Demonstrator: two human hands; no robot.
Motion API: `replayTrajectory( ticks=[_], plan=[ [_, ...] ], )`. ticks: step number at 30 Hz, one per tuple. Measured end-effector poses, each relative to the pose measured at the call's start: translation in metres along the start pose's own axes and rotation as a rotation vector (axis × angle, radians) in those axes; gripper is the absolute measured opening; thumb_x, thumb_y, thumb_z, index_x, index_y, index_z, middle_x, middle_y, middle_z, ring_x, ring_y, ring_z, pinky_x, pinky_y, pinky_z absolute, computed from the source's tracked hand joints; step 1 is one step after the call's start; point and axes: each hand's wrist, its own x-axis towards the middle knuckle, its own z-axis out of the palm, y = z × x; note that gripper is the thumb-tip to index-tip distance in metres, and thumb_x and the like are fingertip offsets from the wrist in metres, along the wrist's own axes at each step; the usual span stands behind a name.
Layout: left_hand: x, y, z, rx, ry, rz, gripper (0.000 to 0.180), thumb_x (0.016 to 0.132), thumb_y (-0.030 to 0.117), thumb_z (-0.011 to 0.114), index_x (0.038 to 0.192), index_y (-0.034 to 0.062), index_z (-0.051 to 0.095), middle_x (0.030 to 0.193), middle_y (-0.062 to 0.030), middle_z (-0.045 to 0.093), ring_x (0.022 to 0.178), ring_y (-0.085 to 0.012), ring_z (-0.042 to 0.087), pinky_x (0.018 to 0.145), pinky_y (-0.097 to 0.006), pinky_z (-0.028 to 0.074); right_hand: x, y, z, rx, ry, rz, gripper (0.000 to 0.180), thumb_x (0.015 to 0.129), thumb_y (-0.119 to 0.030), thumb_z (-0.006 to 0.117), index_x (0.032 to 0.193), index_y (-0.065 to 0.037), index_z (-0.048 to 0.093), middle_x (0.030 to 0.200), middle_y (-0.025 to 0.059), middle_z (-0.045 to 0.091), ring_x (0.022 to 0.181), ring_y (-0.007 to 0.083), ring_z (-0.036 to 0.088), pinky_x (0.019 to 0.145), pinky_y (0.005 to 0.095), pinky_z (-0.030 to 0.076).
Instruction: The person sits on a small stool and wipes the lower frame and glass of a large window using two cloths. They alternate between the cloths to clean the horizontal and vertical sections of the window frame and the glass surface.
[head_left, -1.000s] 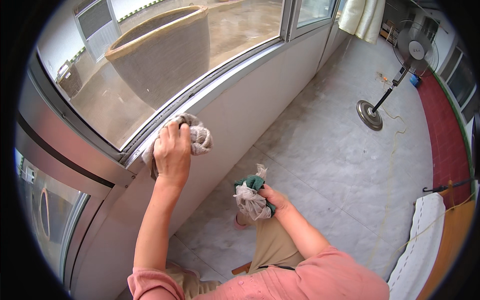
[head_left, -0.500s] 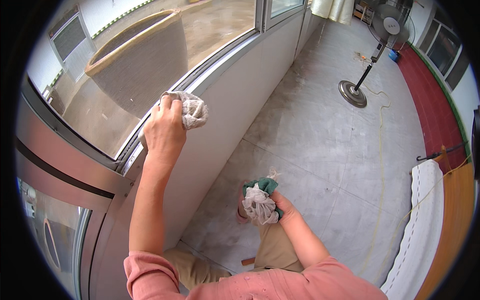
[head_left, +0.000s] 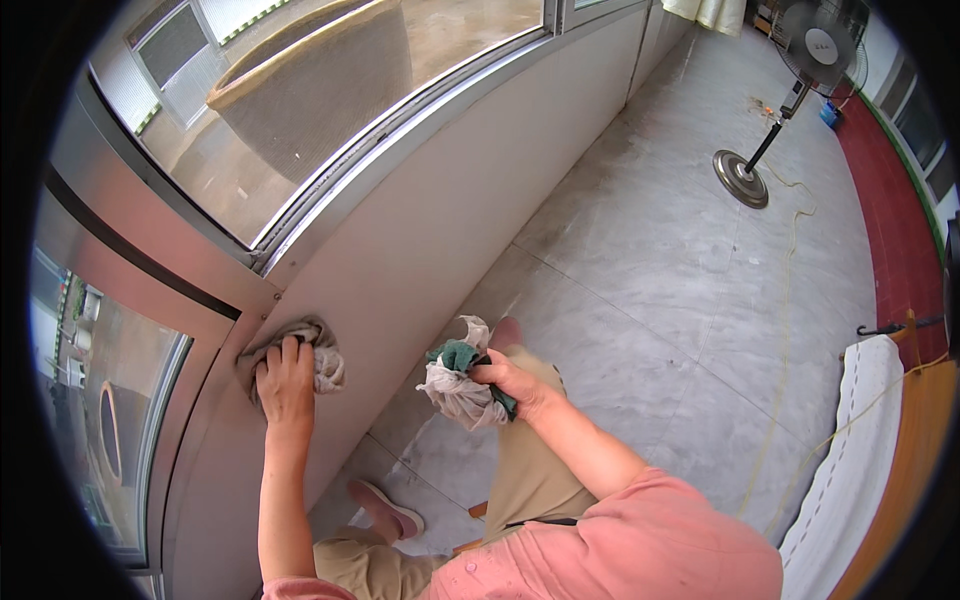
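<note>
My left hand (head_left: 287, 385) presses a crumpled grey-beige rag (head_left: 327, 368) against the white wall panel (head_left: 420, 215), just below the corner of the window frame. Its fingers are bent over the cloth. In front of my knee, my right hand (head_left: 518, 383) grips a bundle of cloths, one dark green (head_left: 458, 354) and one pale and thin (head_left: 462, 398). The bundle hangs near the wall's foot without visibly touching it. Above the panel runs the metal window sill (head_left: 340, 180), wet-looking in places.
A standing fan (head_left: 742, 178) is on the grey floor at the far right, with a yellow cord (head_left: 787, 290) trailing from it. A long white padded piece (head_left: 845, 440) lies beside a wooden board (head_left: 905, 440) on the right. Behind the glass is a large pot (head_left: 320, 110).
My left hand has moved the rag down from the window sill onto the wall panel. The right hand with its cloths has shifted left, toward the wall. The view has shifted too.
</note>
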Motion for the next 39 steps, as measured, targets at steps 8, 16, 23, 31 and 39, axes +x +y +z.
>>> replayTrajectory(
  ticks=[8, 16, 23, 31, 39],
  plan=[
    [-0.012, -0.005, 0.019, -0.014, 0.11, 0.018, 0.006, 0.085, 0.015, 0.06, 0.091, 0.0138, 0.059, 0.09, -0.006, 0.052, 0.085, -0.0253, 0.058, 0.075, -0.04, 0.05, -0.002, -0.003, -0.017, -0.078, 0.076, -0.081, 0.046, 0.089, -0.003, 0.063, 0.134, 0.0, 0.061, 0.124, 0.007, 0.069, 0.112, 0.0182, 0.067, 0.1, 0.0322, 0.053],
    [0.044, 0.043, 0.053, -0.216, 0.245, -0.102, 0.018, 0.08, 0.009, 0.063, 0.097, 0.0138, 0.063, 0.096, -0.0047, 0.056, 0.089, -0.0245, 0.059, 0.075, -0.039, 0.049, 0.004, -0.001, -0.017, -0.097, 0.132, -0.147, 0.044, 0.093, -0.011, 0.065, 0.136, -0.001, 0.061, 0.128, 0.0086, 0.068, 0.111, 0.0209, 0.068, 0.1, 0.0352, 0.054],
    [-0.085, -0.038, 0.003, -0.1, 0.27, -0.381, 0.028, 0.08, 0.009, 0.066, 0.106, 0.0197, 0.069, 0.103, -0.0006, 0.06, 0.09, -0.0235, 0.06, 0.076, -0.041, 0.047, 0.007, -0.004, -0.026, -0.142, 0.037, -0.142, 0.047, 0.097, -0.016, 0.07, 0.141, -0.007, 0.056, 0.132, 0.0079, 0.067, 0.118, 0.0243, 0.067, 0.104, 0.0406, 0.055],
    [-0.287, -0.126, 0.037, -0.742, 0.735, -1.805, 0.058, 0.074, 0.014, 0.085, 0.127, 0.0086, 0.064, 0.125, -0.0111, 0.07, 0.115, -0.027, 0.066, 0.097, -0.041, 0.052, 0.026, 0.013, -0.024, -0.167, 0.024, -0.054, 0.04, 0.1, -0.019, 0.067, 0.137, -0.007, 0.061, 0.129, 0.0087, 0.069, 0.117, 0.0256, 0.067, 0.103, 0.0405, 0.056],
    [-0.096, -0.017, 0.025, -0.665, 0.657, -1.357, 0.046, 0.073, 0.012, 0.081, 0.114, 0.0135, 0.059, 0.109, -0.0098, 0.063, 0.099, -0.0367, 0.066, 0.085, -0.046, 0.053, 0.042, 0.03, -0.021, -0.136, -0.072, 0.047, 0.041, 0.104, -0.028, 0.063, 0.139, -0.006, 0.06, 0.134, 0.0094, 0.068, 0.12, 0.0271, 0.067, 0.105, 0.0433, 0.054]
  ],
)
